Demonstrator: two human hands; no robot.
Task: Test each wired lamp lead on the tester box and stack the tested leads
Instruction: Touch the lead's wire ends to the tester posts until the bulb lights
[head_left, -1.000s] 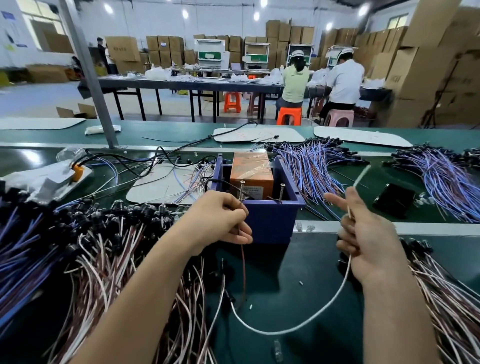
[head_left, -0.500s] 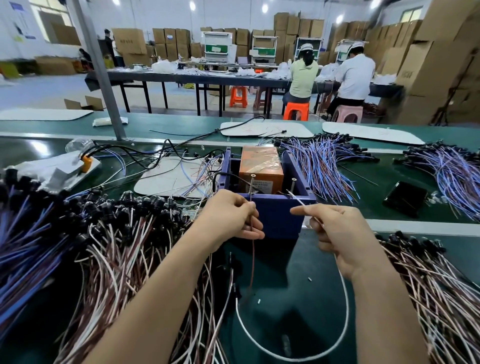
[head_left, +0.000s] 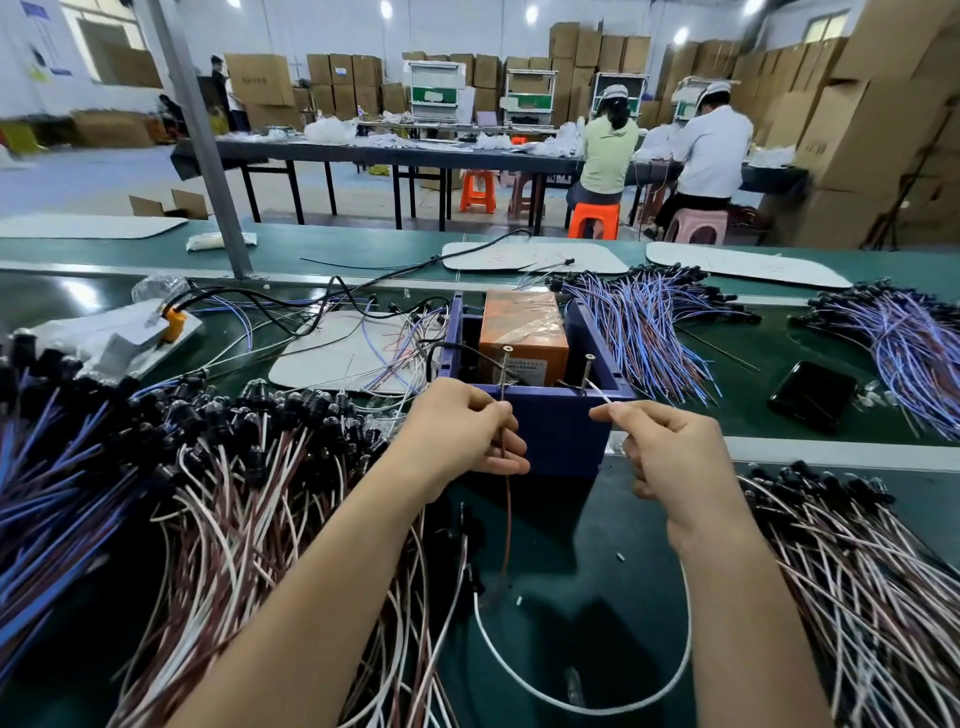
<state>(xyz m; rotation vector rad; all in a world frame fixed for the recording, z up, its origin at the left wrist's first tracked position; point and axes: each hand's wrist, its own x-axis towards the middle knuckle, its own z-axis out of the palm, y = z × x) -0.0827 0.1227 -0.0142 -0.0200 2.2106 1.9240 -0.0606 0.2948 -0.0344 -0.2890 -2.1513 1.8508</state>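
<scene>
- testing step: left hand pinches brown wire, tip above fingers at tester box screw.
- right hand pinches white wire, tip past fingertips at other screw.
- next likely: steady both contacts.

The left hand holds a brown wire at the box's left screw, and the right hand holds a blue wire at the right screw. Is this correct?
Not quite. In the head view the right hand pinches a white wire, not a blue one. The left hand does hold a brown wire.
</scene>
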